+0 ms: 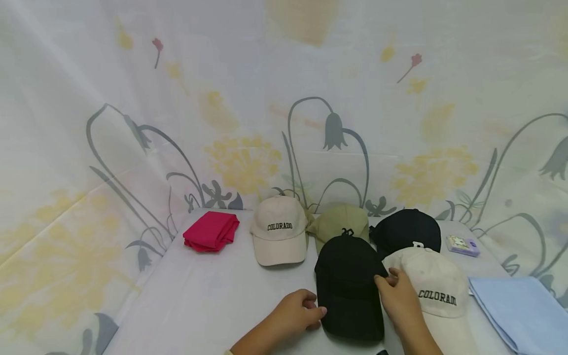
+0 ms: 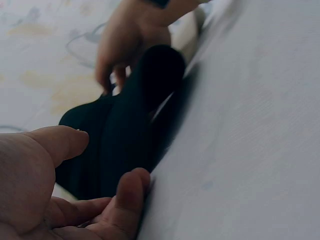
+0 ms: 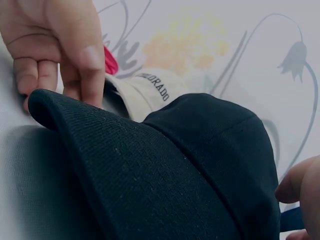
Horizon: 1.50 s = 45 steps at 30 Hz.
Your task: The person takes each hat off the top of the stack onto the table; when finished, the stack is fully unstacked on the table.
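A plain black baseball cap (image 1: 350, 286) lies in front of me in the head view, its brim towards me. My left hand (image 1: 295, 315) holds the left edge of the brim, with the thumb at its side. At the crown's right side, my right hand (image 1: 401, 301) pinches the edge between thumb and fingers. The left wrist view shows the black cap (image 2: 120, 130) between my left hand (image 2: 75, 185) and the right hand (image 2: 132, 40). In the right wrist view, the crown (image 3: 220, 135) hides part of the grip.
A cream COLORADO cap (image 1: 279, 234), an olive cap (image 1: 339, 224) and a dark lettered cap (image 1: 408, 229) stand behind. Another cream cap (image 1: 437, 281) is right of my right hand. Red folded cloth (image 1: 212, 230), blue folded cloth (image 1: 523, 310) and a small purple packet (image 1: 463, 245) lie around.
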Motion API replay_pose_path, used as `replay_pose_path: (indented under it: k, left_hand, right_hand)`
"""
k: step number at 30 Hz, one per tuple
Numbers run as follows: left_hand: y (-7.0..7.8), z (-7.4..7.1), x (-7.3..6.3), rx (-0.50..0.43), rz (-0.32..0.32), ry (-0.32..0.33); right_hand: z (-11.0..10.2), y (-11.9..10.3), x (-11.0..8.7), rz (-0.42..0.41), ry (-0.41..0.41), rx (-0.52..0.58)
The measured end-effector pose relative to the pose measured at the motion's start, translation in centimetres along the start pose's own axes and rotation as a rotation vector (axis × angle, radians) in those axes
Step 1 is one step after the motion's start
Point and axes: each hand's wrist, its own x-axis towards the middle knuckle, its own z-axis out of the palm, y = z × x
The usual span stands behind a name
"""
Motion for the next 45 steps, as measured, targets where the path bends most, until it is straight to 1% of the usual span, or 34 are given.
replay_pose_path:
  k: [2, 4, 6, 8, 10, 13, 15, 17, 20, 22, 24, 26, 27, 31, 33, 36, 40, 43, 45]
  left_hand:
    - [-0.1, -0.9, -0.1, -0.053, -0.028, 0.003]
    - [-0.3, -2.0, -0.3, -0.078, -0.050, 0.028]
    - [-0.7, -3.1, -0.5, -0.093, -0.061, 0.062]
    - [-1.2, -4.2, -0.8, -0.147, -0.062, 0.100]
    - [-1.6, -5.3, -0.9, -0.205, -0.071, 0.144]
    - [-2.1, -6.8, -0.9, -0.293, -0.090, 0.223]
    - [-2.3, -7.6, -0.8, -0.308, -0.111, 0.287]
    - [-2.4, -8.3, -0.6, -0.330, -0.129, 0.347]
    - [-2.5, -8.8, 0.0, -0.351, -0.145, 0.428]
    - [-2.5, -8.9, 0.3, -0.381, -0.131, 0.457]
    - [-2.5, -8.9, 0.7, -0.411, -0.112, 0.469]
    - [-2.5, -8.8, 0.9, -0.444, -0.095, 0.469]
    - [-2.5, -8.8, 1.0, -0.456, -0.086, 0.469]
    - [-2.6, -8.8, 1.6, -0.488, -0.058, 0.496]
    - [-2.7, -9.0, 1.8, -0.501, -0.047, 0.513]
    - [-2.9, -9.4, 2.2, -0.532, -0.037, 0.520]
    - [-3.1, -10.0, 2.5, -0.565, -0.027, 0.482]
    - [-3.2, -10.3, 2.7, -0.582, -0.016, 0.455]
    - [-3.2, -10.3, 2.6, -0.594, -0.009, 0.441]
  right_hand:
    - [-0.2, -0.2, -0.1, -0.003, 0.012, -0.017]
    - [-0.4, -0.3, -0.2, -0.006, 0.015, -0.037]
    - [-0.6, -0.3, -0.2, -0.015, 0.023, -0.059]
    - [-0.8, -0.4, -0.3, -0.032, 0.048, -0.073]
    - [-0.8, -0.7, -0.6, -0.060, 0.085, -0.060]
    - [-0.5, -1.5, -1.2, -0.139, 0.164, -0.029]
    - [-0.1, -2.3, -1.7, -0.200, 0.207, -0.002]
    - [0.4, -3.3, -2.3, -0.276, 0.231, 0.024]
    - [1.2, -5.1, -2.6, -0.391, 0.222, 0.055]
    - [1.9, -6.3, -2.4, -0.456, 0.184, 0.057]
    - [2.5, -7.6, -1.9, -0.486, 0.137, 0.046]
    - [3.1, -8.9, -1.2, -0.474, 0.065, 0.049]
    - [3.3, -9.5, -0.8, -0.450, 0.011, 0.083]
    - [4.3, -12.2, 0.9, -0.300, -0.218, 0.299]
    - [4.9, -13.5, 1.8, -0.223, -0.295, 0.390]
    - [6.2, -15.2, 3.1, -0.172, -0.336, 0.408]
    - [8.1, -16.6, 4.9, -0.153, -0.329, 0.370]
    - [9.5, -17.2, 6.2, -0.144, -0.310, 0.349]
    - [10.1, -17.5, 7.0, -0.134, -0.312, 0.354]
